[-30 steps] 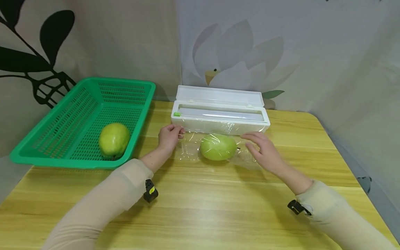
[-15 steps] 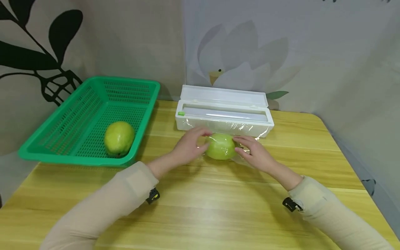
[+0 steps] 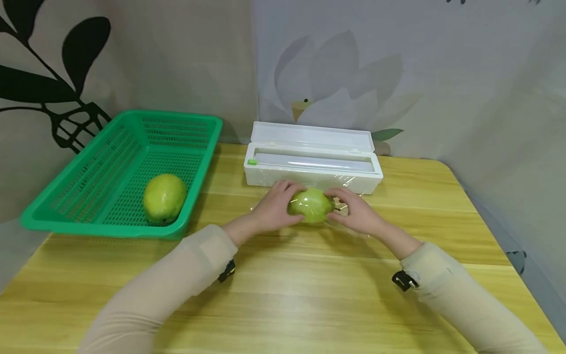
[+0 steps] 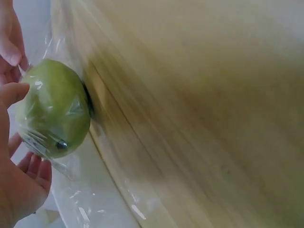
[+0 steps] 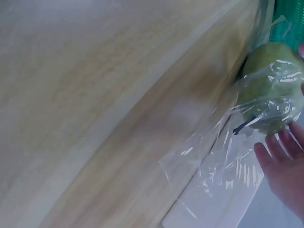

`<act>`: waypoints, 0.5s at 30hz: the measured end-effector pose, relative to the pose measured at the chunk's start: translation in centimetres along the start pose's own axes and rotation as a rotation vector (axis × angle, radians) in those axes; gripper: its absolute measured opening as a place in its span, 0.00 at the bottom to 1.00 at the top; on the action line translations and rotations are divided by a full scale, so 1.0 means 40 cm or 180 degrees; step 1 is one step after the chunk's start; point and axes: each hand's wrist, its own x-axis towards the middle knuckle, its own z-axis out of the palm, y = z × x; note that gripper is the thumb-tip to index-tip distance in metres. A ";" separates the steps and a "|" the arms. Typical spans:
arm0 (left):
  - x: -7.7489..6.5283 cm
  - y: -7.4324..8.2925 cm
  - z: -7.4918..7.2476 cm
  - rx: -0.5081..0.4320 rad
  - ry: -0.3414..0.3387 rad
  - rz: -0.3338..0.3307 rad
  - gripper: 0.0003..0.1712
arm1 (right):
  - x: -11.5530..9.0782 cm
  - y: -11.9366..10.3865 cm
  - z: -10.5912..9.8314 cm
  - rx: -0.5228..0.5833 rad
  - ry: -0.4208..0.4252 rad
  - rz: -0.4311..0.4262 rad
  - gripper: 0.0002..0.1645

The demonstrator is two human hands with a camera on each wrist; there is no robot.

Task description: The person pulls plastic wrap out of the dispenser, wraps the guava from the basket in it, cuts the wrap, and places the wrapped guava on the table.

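Note:
A green pear [image 3: 311, 205] lies on its side on the table, covered in clear cling film [image 5: 223, 166]. My left hand [image 3: 278, 206] curves around its left end, thumb in front and fingers behind. At the stem end, my right hand [image 3: 355, 214] holds the wrapped pear between thumb and fingers. Loose film spreads past the dark stem [image 5: 244, 125] in the right wrist view. Just behind the pear stands a white cling film box [image 3: 309, 178], its lid [image 3: 311, 136] raised and a film roll [image 3: 314, 162] inside.
To the left, a green plastic basket [image 3: 101, 228] holds another yellow-green pear [image 3: 164, 198]. The wooden table [image 3: 283, 300] ends at a rounded back-right corner, and a patterned cloth [image 3: 199, 59] hangs behind it.
My left hand has let go of the film's left edge and come rightward around the pear's end. My right hand has closed in on the stem end. Film now lies tighter over the pear.

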 end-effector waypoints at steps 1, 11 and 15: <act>0.002 -0.002 -0.001 0.0006 0.0004 -0.0002 0.40 | 0.002 0.002 0.000 0.0035 -0.0020 -0.0010 0.34; 0.026 -0.023 0.001 -0.0312 -0.0158 -0.0108 0.42 | 0.029 0.031 0.014 0.0159 -0.0154 -0.0026 0.46; 0.034 -0.027 0.002 -0.0342 -0.0257 -0.0124 0.48 | 0.037 0.037 0.024 0.0178 -0.0103 -0.0036 0.48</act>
